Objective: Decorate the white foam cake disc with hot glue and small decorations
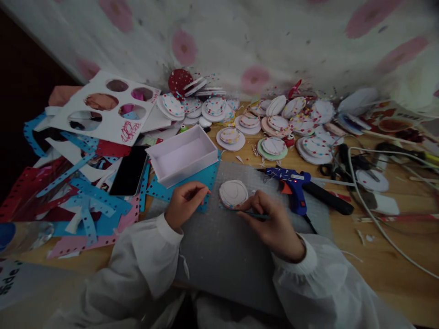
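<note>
A small white paper disc stack (233, 193) with coloured dots round its edge lies on the grey mat (226, 256). Just right of it, my right hand (272, 221) pinches a thin dark tool (252, 214) whose tip reaches the stack's lower edge. My left hand (188, 201) is to the left of the stack, its thumb and forefinger pressed together on something too small to make out. An open white box (183, 155) stands behind my left hand. The blue glue gun (295, 183) lies on its side to the right, a red light on its body.
Many dotted disc stacks (274, 146) line the back of the wooden table (370, 283). At left are a black phone (128, 171), coloured paper scraps (89, 196) and a white board with round holes (109, 107). A white cable (372, 212) curves along the right.
</note>
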{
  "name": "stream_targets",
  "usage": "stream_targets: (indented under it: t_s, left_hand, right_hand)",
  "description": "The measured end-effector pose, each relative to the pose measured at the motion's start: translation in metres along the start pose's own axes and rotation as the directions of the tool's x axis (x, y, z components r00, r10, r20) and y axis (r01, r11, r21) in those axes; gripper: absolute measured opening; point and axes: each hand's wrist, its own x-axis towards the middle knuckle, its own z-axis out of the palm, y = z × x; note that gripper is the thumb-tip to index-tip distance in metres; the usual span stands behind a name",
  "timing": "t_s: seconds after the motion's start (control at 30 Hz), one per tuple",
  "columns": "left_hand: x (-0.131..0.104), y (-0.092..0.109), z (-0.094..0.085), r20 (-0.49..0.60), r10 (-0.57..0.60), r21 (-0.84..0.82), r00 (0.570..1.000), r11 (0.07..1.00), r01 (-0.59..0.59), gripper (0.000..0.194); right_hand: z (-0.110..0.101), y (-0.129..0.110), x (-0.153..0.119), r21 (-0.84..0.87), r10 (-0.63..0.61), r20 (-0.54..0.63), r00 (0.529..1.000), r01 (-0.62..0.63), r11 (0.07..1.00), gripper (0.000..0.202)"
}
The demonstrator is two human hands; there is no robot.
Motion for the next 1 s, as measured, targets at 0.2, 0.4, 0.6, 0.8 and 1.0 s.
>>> stream_targets:
  t_s: [0.2,0.4,0.6,0.8,1.0]
  left_hand:
    - [-0.004,0.001,0.004,0.028,0.033,-0.011,0.999,0.999,-0.032,0.017]
    - [-0.005,0.002,0.003,0.082,0.002,-0.070,0.997,0.998,0.004,0.015]
    - [-0.009,0.007,0.004,0.317,-0.023,-0.001,0.948,1.000,0.025,0.014]
    - [-0.013,0.009,0.005,0.396,0.002,-0.013,0.918,1.000,0.003,0.014]
    - [-0.012,0.011,0.005,0.364,0.030,-0.055,0.931,0.998,-0.011,0.014]
  right_hand:
    - [0.003,0.001,0.001,-0.062,-0.021,0.014,1.000,0.022,0.998,0.037]
    - [-0.003,-0.002,0.000,0.162,0.027,-0.054,0.998,-0.018,0.987,0.043]
    - [-0.002,-0.005,-0.004,0.389,0.044,-0.113,0.993,0.003,0.921,0.043]
    - [0.000,-0.008,-0.001,0.322,0.018,-0.139,0.990,0.028,0.946,0.042]
    - [0.001,-0.008,-0.003,0.280,0.010,-0.119,0.993,0.024,0.960,0.043]
